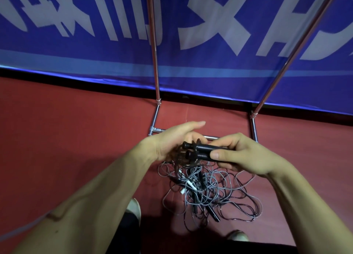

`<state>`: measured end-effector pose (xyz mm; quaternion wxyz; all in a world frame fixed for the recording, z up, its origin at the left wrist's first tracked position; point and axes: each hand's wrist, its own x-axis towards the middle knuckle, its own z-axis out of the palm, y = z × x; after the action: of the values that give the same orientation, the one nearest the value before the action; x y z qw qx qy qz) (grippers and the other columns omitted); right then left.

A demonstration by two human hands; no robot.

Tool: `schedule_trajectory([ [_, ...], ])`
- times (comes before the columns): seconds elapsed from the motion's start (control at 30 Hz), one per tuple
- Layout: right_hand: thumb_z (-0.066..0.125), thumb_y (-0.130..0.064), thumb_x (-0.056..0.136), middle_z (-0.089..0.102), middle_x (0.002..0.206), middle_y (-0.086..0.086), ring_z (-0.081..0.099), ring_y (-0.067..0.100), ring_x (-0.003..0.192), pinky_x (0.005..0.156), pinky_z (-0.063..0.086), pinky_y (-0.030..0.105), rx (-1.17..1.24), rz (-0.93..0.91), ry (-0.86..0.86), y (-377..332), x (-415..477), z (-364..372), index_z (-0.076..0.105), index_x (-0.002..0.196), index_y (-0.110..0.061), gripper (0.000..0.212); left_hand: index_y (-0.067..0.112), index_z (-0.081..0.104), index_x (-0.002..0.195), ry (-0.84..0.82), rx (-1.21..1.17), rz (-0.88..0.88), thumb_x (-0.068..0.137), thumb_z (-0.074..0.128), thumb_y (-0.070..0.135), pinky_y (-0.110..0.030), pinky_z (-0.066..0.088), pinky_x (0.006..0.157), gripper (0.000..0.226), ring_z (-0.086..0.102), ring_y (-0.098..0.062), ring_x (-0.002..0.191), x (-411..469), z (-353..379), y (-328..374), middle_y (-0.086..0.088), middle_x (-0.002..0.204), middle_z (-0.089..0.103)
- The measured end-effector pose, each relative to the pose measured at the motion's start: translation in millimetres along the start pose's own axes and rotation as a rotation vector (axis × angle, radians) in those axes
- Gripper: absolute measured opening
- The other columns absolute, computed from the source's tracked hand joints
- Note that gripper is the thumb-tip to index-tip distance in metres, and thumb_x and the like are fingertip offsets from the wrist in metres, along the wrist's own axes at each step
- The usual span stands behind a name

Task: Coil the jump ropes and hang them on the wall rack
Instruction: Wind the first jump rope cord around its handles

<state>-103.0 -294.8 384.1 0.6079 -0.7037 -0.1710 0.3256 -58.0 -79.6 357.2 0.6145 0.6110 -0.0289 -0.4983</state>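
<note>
Two handles side by side in my right grip, their cord bunched at my left palm.

From my remote seat I see my left hand [172,139] with its fingers stretched out straight and slack, clasping nothing; a dark cord [178,155] sits bunched against its palm. Just right of it, two black handles [202,151] lie parallel, knobbed ends pointing left. Below them, a tangled pile of grey jump ropes [208,192] lies on the red floor [76,139]. My right hand [246,156] clamps the handles, thumb on the near side, fingers curled over the top. The chrome rack [286,62] stands behind, against a blue banner [210,72].
</note>
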Motion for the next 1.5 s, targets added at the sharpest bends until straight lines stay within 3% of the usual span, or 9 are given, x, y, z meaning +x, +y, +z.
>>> schedule_trajectory([
  [0.37,0.068,-0.036,0.093,0.048,0.052,-0.003,0.036,0.01,0.044,0.041,0.027,0.017,-0.344,0.094,0.729,25.0,4.6,-24.8,0.075,0.085,-0.023,0.017,0.017,0.068,0.072,0.248,0.775,0.018,0.102,0.032,0.056,-0.032,0.038,0.061,0.061,0.041,-0.015,0.049,-9.7,7.0,7.7,0.005,0.051,0.048],
  [0.57,0.071,-0.045,0.089,0.063,0.064,0.0,0.052,0.015,0.057,0.06,0.046,0.033,-0.795,0.283,0.397,44.7,15.1,-15.8,0.078,0.092,-0.033,0.015,0.022,0.053,0.063,0.432,0.931,0.387,0.092,0.055,0.063,-0.033,0.036,0.054,0.05,0.037,-0.01,0.049,-6.7,7.9,9.9,0.009,0.051,0.041],
  [0.77,0.073,-0.029,0.089,0.065,0.067,-0.005,0.048,0.011,0.058,0.052,0.043,0.024,-0.185,-0.005,0.116,19.5,10.1,0.1,0.078,0.108,-0.023,0.021,0.022,0.046,0.06,0.751,0.706,0.373,0.098,0.051,0.057,-0.032,0.032,0.056,0.052,0.036,-0.009,0.05,1.7,-32.3,-2.5,0.012,0.051,0.039],
  [0.93,0.072,-0.028,0.087,0.044,0.057,0.002,0.032,0.013,0.05,0.043,0.026,0.017,0.071,-0.176,0.57,6.3,14.8,0.4,0.078,0.104,-0.025,0.018,0.012,0.068,0.083,0.649,0.783,0.176,0.097,0.045,0.058,-0.034,0.048,0.073,0.054,0.061,-0.024,0.069,14.7,-34.8,-20.5,-0.003,0.071,0.066],
  [1.07,0.07,-0.031,0.092,0.06,0.056,-0.016,0.051,0.002,0.052,0.05,0.035,0.012,-0.47,-0.038,0.911,25.9,13.9,-19.9,0.077,0.104,-0.025,0.014,0.019,0.064,0.07,0.543,1.047,0.023,0.098,0.043,0.061,-0.032,0.05,0.068,0.055,0.059,-0.018,0.059,12.0,-20.8,-22.8,0.003,0.057,0.06],
  [1.27,0.067,-0.044,0.092,0.074,0.081,-0.009,0.068,0.015,0.08,0.071,0.054,0.033,-0.628,0.1,0.709,45.8,17.5,-13.2,0.075,0.111,-0.033,0.023,0.022,0.074,0.091,0.316,0.946,-0.111,0.094,0.046,0.059,-0.04,0.051,0.092,0.046,0.069,-0.022,0.098,6.7,-3.4,-6.9,-0.001,0.098,0.073],
  [1.37,0.068,-0.036,0.093,0.071,0.074,-0.021,0.061,-0.003,0.069,0.066,0.049,0.021,-0.492,-0.061,0.678,31.3,17.1,-10.3,0.076,0.106,-0.03,0.016,0.023,0.041,0.148,0.4,0.99,-0.211,0.091,0.061,0.055,-0.04,0.033,0.117,0.069,0.039,-0.024,0.144,10.3,-10.3,-15.9,-0.007,0.154,0.043],
  [1.43,0.068,-0.03,0.093,0.06,0.058,-0.02,0.05,-0.001,0.054,0.055,0.037,0.014,-0.37,-0.105,0.594,23.3,16.4,-5.7,0.077,0.106,-0.025,0.017,0.03,0.0,0.161,0.565,0.762,0.048,0.087,0.074,0.043,-0.03,0.016,0.122,0.105,0.016,-0.012,0.153,7.5,-8.2,-10.5,0.002,0.17,0.003],
  [1.5,0.067,-0.033,0.089,0.046,0.054,-0.009,0.034,0.007,0.049,0.047,0.029,0.016,-0.148,-0.113,0.484,18.7,16.1,-2.1,0.077,0.108,-0.022,0.024,0.043,0.016,0.157,0.579,0.558,0.384,0.088,0.072,0.015,-0.026,0.027,0.12,0.093,0.033,-0.002,0.143,7.0,-4.3,-1.5,0.008,0.165,0.023],
])
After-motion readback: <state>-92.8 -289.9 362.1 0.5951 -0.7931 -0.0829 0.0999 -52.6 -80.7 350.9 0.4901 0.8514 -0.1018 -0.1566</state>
